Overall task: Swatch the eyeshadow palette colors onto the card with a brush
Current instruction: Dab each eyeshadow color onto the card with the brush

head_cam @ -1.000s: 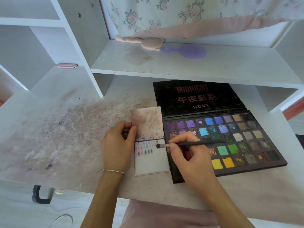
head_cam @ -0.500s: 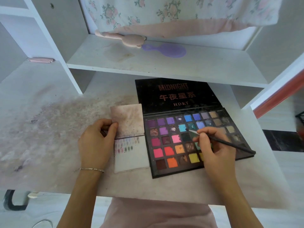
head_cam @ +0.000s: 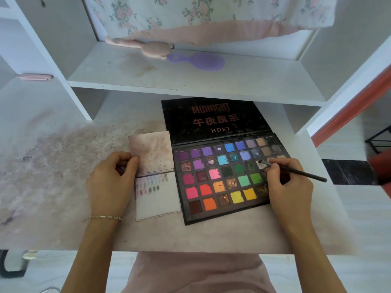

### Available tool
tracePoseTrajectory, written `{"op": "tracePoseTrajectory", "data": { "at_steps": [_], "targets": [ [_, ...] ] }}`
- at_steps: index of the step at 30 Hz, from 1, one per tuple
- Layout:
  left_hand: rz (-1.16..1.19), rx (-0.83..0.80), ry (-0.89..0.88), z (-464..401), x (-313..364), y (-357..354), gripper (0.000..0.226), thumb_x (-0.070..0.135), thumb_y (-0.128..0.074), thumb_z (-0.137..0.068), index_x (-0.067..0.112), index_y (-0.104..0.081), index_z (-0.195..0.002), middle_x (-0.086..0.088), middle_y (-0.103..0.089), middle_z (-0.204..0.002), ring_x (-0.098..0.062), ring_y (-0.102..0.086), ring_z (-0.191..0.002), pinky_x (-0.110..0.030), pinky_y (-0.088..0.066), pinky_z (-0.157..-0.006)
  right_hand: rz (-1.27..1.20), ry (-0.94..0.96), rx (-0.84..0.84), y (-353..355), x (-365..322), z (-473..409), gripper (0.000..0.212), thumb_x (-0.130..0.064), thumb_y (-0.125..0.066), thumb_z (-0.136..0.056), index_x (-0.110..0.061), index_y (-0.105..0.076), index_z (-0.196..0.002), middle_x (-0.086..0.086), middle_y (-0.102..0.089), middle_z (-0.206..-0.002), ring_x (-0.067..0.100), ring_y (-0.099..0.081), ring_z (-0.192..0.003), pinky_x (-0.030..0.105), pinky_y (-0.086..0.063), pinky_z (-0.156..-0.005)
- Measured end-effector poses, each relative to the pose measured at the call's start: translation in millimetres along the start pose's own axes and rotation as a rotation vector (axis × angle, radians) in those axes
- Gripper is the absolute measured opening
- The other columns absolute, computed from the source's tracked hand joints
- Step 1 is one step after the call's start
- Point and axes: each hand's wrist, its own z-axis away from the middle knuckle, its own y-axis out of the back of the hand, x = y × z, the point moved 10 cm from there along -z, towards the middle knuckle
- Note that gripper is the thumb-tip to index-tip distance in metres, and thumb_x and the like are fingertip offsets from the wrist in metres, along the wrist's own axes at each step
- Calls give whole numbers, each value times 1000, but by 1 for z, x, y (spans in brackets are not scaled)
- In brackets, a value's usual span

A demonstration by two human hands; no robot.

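Note:
An open black eyeshadow palette [head_cam: 222, 176] with many coloured pans lies on the white desk, its lid [head_cam: 213, 121] folded back. A folded white card [head_cam: 157, 197] sits against the palette's left side, with small pink, purple and green swatches near its fold. My left hand [head_cam: 110, 182] pinches the card's left edge at the fold. My right hand [head_cam: 289, 187] holds a thin black brush [head_cam: 296, 171]. The brush tip rests in a whitish pan on the right part of the palette.
The desk [head_cam: 63, 176] is stained with pinkish powder on the left. A shelf [head_cam: 190, 81] overhangs the back of the desk, carrying a pink handled object [head_cam: 148, 48] and a purple hand mirror [head_cam: 201, 61]. Floral fabric hangs behind. The front desk edge runs just below my wrists.
My right hand carried the brush from the card rightward across the palette, and its tip now sits in a whitish pan further right. My left hand kept its hold on the card.

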Motion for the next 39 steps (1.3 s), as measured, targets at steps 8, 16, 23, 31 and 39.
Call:
{"op": "tracePoseTrajectory", "data": {
  "at_steps": [8,16,23,31,39],
  "targets": [
    [-2,9,6,0,0,0,5,22,-62,-84,18,-64,-82,6,-55,-67,-15,-49,-65,-27,-33,-65,53,2,0,0,-3,-1,29,-4,-50,-86,-31,-48,-75,-8,-55,-63,-10,-53,-62,1,-37,-49],
    [-8,12,6,0,-1,1,8,22,-62,-84,15,-65,-85,5,-56,-68,-17,-49,-67,-27,-34,-66,70,-17,-19,-2,3,-2,19,-6,-50,-88,-24,-50,-82,-6,-55,-65,0,-54,-58,3,-39,-49],
    [-10,15,13,0,-1,1,8,23,-62,-84,16,-65,-84,4,-56,-68,-17,-49,-66,-28,-34,-64,46,-25,-18,-1,3,0,22,-6,-50,-88,-27,-50,-80,-7,-55,-65,2,-55,-58,2,-39,-49],
    [2,15,5,0,-2,1,6,23,-62,-84,17,-65,-83,7,-55,-66,-16,-49,-64,-28,-35,-64,36,-6,-32,-2,-2,0,34,-5,-50,-88,-35,-47,-74,-8,-57,-67,0,-57,-64,4,-42,-51],
    [17,10,4,0,-3,1,4,22,-62,-83,20,-63,-80,11,-54,-64,-8,-47,-60,-28,-34,-61,-130,96,-178,-24,-34,13,39,5,-52,-85,-33,-52,-77,-6,-59,-69,6,-58,-68,8,-45,-52]
  ]
}}
